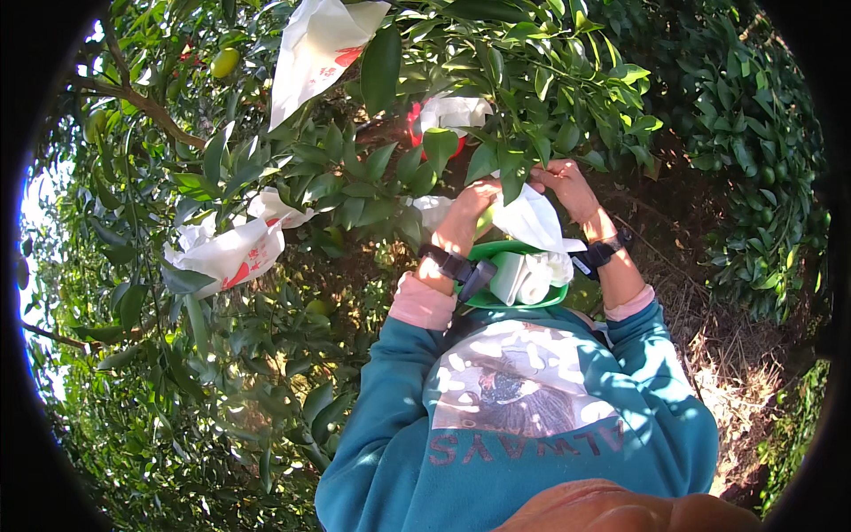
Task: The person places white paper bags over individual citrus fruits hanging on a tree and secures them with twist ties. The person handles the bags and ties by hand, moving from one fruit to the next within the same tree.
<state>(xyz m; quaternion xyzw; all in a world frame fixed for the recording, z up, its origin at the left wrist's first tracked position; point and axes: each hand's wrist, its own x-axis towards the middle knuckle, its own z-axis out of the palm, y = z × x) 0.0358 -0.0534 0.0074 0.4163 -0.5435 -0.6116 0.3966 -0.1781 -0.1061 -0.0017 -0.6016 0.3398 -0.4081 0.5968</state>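
Note:
A white paper fruit bag hangs among citrus leaves between my two hands. At its upper left, my left hand pinches the bag, its fingertips partly hidden by a leaf. The thumb and fingers of my right hand are closed at the bag's upper right edge. Something yellow-green shows beside my left hand; leaves and bag hide most of it. Just below the hands, a green plastic container at my waist holds white folded and rolled paper bags.
More white bags with red print hang on the left and at the top. A yellow-green citrus fruit and a branch are at upper left. Dense foliage surrounds both sides; dry grass covers the ground at right.

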